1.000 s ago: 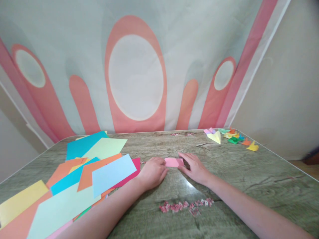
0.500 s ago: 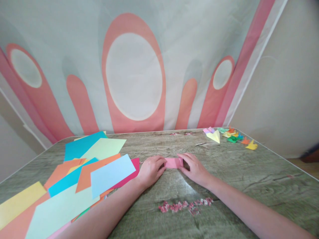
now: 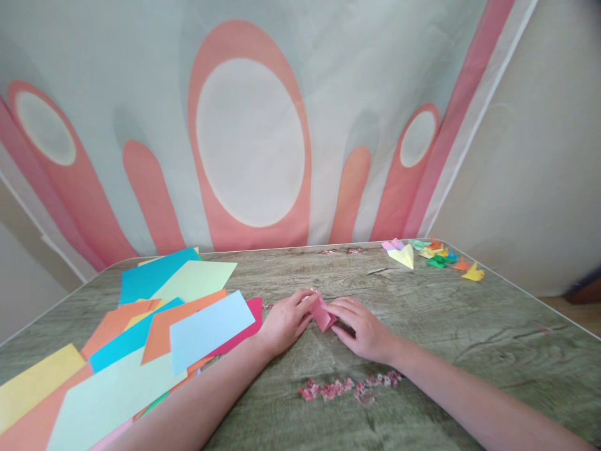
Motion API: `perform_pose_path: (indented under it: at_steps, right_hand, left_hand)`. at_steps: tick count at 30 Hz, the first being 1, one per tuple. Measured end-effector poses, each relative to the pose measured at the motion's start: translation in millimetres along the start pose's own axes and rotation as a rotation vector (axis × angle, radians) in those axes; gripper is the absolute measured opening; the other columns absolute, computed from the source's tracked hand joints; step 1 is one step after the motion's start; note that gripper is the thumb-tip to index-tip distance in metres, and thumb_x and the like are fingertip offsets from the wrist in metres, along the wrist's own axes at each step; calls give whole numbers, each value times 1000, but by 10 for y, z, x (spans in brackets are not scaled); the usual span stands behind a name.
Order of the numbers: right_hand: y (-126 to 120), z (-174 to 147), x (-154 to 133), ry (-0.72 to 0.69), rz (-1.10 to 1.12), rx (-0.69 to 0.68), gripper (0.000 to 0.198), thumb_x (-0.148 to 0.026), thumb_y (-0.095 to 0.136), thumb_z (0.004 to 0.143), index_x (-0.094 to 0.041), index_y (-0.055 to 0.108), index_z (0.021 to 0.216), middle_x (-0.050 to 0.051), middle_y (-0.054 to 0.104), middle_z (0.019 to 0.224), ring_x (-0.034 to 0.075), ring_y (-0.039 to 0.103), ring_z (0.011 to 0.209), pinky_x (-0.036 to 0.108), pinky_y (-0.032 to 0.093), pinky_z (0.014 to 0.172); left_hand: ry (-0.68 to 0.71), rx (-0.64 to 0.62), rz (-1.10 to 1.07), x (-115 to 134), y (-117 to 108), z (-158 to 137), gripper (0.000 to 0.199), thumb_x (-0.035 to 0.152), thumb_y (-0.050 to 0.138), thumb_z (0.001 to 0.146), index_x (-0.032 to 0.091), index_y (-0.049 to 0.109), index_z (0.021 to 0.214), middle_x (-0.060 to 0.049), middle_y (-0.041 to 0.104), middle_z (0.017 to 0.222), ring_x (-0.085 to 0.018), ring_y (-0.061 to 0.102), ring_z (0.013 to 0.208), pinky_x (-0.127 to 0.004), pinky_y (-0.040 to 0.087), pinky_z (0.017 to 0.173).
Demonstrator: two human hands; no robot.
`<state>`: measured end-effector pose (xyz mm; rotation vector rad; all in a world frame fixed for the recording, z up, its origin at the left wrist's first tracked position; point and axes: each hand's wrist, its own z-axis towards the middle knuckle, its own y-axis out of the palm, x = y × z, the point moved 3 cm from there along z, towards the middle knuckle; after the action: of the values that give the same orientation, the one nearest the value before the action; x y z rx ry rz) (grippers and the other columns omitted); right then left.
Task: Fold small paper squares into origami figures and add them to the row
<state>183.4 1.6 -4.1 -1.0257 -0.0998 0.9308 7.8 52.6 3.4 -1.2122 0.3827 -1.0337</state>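
Pink folded paper [image 3: 323,315] lies between our two sets of fingers, slanting, as we read it, with its long axis from the far end by the left fingertips down to the near end by the right thumb. Going from the left, we have loose coloured sheets spread well out beyond the left fingers, a pale green sheet [image 3: 117,391] furthest from them, then a light blue sheet [image 3: 211,326], then a crimson sheet [image 3: 248,329] just beside the left wrist. Our left hand [image 3: 285,322] comes next, its fingers grasping the paper's upper left part, forefinger over it and thumb low at its left edge. Directly right of those fingertips sits the paper, so neither hand is clearly nearer: both touch it. Our right hand [image 3: 369,331] grasps the right edge, fingers above and thumb below, close to the near end; how firmly either pinches, we cannot tell. On the tabletop [image 3: 451,341], well beyond the right fingers and off to their right, we see a pale yellow paper plane [image 3: 402,255] and, further right, a yellow folded figure [image 3: 473,273].
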Motion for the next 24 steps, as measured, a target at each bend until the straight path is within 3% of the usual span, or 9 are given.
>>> perform_pose_path:
  at_steps: [3,7,14,24]
  right_hand:
    - [-1,7,-55,-80,23,-34,47,-10,50,80,-20,46,125,9,60,112,22,49,108,44,43,92]
    - [-15,14,-105,-103,27,-64,48,-8,45,81,-21,46,127,7,58,117,22,45,113,46,41,95]
    - [-24,16,-93,-93,29,-37,45,-8,46,82,-22,47,125,7,59,116,22,47,110,45,42,92]
    - [18,-15,202,42,-3,56,27,-10,49,84,-21,62,104,5,64,102,20,52,96,40,45,85]
  left_hand:
    - [25,-14,-24,33,-6,-4,47,20,44,86,27,34,131,-6,45,127,-19,50,112,-33,46,91]
    - [45,-40,-26,56,-2,-12,41,20,41,87,27,40,128,-6,40,132,-19,48,114,-32,45,92]
    - [102,-53,-97,82,-5,-17,37,19,40,88,23,43,124,-6,50,120,-17,51,108,-29,44,92]
    - [99,-81,-141,28,29,-32,23,19,45,85,19,57,105,-7,53,113,-17,52,102,-28,45,87]
